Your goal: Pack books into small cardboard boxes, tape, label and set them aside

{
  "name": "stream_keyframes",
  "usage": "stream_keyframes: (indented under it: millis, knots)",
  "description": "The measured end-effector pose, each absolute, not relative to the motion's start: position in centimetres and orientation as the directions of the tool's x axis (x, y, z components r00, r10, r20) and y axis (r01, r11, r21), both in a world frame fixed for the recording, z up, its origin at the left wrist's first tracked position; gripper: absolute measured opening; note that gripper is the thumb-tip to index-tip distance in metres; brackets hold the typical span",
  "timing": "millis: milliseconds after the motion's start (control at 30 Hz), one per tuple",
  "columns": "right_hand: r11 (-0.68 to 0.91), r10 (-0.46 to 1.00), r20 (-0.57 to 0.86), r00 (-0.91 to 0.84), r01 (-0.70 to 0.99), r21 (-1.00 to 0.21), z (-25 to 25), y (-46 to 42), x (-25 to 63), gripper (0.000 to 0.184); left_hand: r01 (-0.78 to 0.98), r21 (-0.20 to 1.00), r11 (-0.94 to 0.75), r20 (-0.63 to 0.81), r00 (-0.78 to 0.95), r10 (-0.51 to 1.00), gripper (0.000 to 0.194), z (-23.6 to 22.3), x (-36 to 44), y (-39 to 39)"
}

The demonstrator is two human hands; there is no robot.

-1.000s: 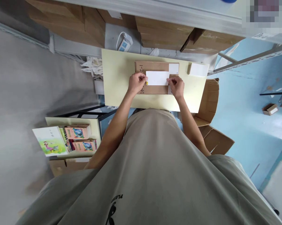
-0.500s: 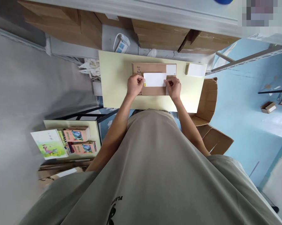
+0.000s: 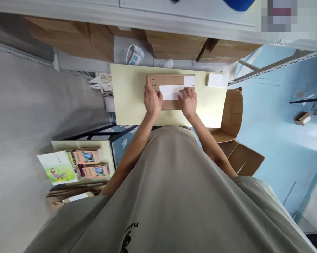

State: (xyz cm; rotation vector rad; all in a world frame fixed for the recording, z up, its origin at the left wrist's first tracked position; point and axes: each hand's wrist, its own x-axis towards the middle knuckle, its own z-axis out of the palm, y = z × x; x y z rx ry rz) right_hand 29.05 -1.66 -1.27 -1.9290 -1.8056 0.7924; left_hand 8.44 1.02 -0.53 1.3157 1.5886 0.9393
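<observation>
Left grip first: the left hand (image 3: 153, 100) is spread loosely, fingers stretched along the left end of the box, thumb out at the white label's near edge, and nothing is pinched in it. Over to the right hand (image 3: 188, 102): fingers half curled, a small gap by the thumb, tips down on the label's right end; whether it pinches or only presses, one cannot tell.

And there's the white label (image 3: 171, 92), flat on the brown cardboard box (image 3: 165, 80), right between the two hands! Its long axis runs left to right, in line with the box's own length. Neither hand is clearly nearer: left at one short end, right overlapping the other.

Both forearms slant inward from the person's sides, backs of the hands up, wrists low over the box's near side. Up at the box's far right corner sits a smaller white sticker (image 3: 189, 81), just beyond the right fingers. Beneath it all, the pale yellow tabletop (image 3: 129, 95), with a white stack (image 3: 216, 80) well off to the right.
</observation>
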Motion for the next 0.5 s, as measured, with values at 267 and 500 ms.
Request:
stream_keyframes:
  millis: [267, 500]
  knots:
    - [0.081, 0.948, -0.212, -0.236, 0.826, -0.558, 0.8, -3.5, 28.0, 0.075, 0.528, 0.842, -0.111, -0.117, 0.379, 0.918, 0.097, 0.0, 9.2, -0.9]
    - [0.110, 0.939, -0.239, -0.248, 0.873, -0.475, -0.8, -2.7, 27.5, 0.079, 0.771, 0.577, -0.272, -0.250, 0.483, 0.839, 0.093, -1.1, 7.2, -1.7]
